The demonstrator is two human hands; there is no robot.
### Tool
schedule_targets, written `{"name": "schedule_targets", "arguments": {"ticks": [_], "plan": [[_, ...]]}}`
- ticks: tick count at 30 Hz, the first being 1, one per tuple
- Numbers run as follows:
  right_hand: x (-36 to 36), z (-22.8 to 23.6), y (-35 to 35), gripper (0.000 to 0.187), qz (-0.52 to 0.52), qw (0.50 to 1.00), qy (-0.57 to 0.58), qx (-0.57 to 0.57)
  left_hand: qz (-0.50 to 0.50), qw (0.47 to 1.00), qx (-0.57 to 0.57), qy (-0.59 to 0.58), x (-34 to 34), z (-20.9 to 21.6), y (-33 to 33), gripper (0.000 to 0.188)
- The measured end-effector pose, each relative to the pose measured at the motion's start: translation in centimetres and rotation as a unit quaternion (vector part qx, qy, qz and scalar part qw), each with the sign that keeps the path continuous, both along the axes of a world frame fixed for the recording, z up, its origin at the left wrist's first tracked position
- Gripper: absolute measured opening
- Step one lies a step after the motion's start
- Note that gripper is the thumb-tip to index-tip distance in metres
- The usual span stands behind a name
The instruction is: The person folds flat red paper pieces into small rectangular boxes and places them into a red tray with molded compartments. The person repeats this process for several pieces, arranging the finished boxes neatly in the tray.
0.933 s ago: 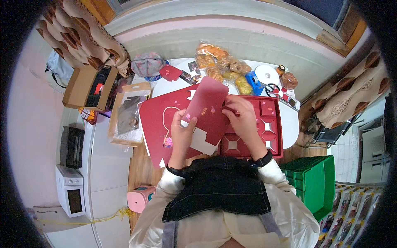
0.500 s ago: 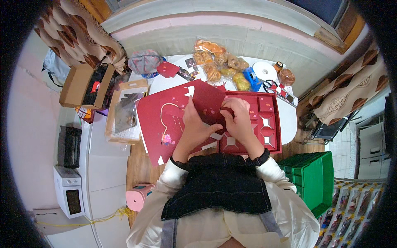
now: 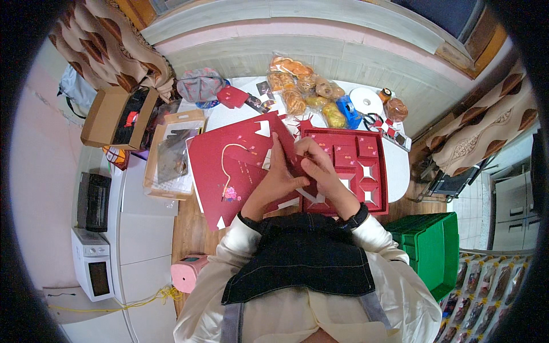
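Observation:
Between my hands stands a dark red cardboard piece (image 3: pixel 290 153), tilted so that it shows nearly edge-on. My left hand (image 3: pixel 275 178) holds it from the left, fingers pointing up along its face and thumb across its lower part. Fingers curled, my right hand (image 3: pixel 321 171) pinches its right edge. Under my left forearm lies a big red printed sheet (image 3: pixel 209 154) with a cream cord (image 3: pixel 224 163) and a pink flower print. Beside my right hand is a shallow red box (image 3: pixel 385 177) with square compartments, some with white openings. Small red cut pieces (image 3: pixel 304 123) lie behind the hands.
Bagged bread (image 3: pixel 293 67), a blue packet (image 3: pixel 347 111) and a white ribbon roll (image 3: pixel 366 100) line the table's back. A green crate (image 3: pixel 426 226) stands right of me, a pink stool (image 3: pixel 187 275) low left. An open carton (image 3: pixel 98 123) and a tray-like box (image 3: pixel 150 183) sit left.
The red cardboard piece has turned from showing its broad face to nearly edge-on. My right hand has shifted slightly left and down, uncovering more of the compartment box.

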State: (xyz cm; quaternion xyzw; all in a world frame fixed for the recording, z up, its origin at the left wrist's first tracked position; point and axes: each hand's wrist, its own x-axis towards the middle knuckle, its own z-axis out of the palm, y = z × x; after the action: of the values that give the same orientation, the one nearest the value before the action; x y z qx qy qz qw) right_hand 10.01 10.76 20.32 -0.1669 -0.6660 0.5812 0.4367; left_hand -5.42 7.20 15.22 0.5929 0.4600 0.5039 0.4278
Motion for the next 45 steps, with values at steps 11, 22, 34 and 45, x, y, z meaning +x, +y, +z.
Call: {"name": "schedule_targets", "arguments": {"ticks": [11, 22, 34, 45], "plan": [[-0.5, 1.4, 0.5, 0.049, -0.099, 0.909, -0.121, 0.386, -0.215, 0.858, -0.22, -0.41, -0.2, 4.5, -4.1, 0.105], [-0.8, 0.4, 0.1, 0.035, -0.235, 0.868, -0.153, 0.409, -0.192, 0.863, -0.237, -0.402, -1.0, 2.5, -3.9, 0.079], [-0.8, -2.0, 0.0, 0.027, -0.296, 0.85, -0.06, 0.431, -0.308, 0.866, -0.281, -0.275, 0.5, 3.8, -1.7, 0.123], [0.6, 0.8, 0.2, 0.035, -0.16, 0.968, -0.079, 0.177, -0.189, 0.956, -0.096, -0.203, 1.9, 4.0, -0.8, 0.141]]}}
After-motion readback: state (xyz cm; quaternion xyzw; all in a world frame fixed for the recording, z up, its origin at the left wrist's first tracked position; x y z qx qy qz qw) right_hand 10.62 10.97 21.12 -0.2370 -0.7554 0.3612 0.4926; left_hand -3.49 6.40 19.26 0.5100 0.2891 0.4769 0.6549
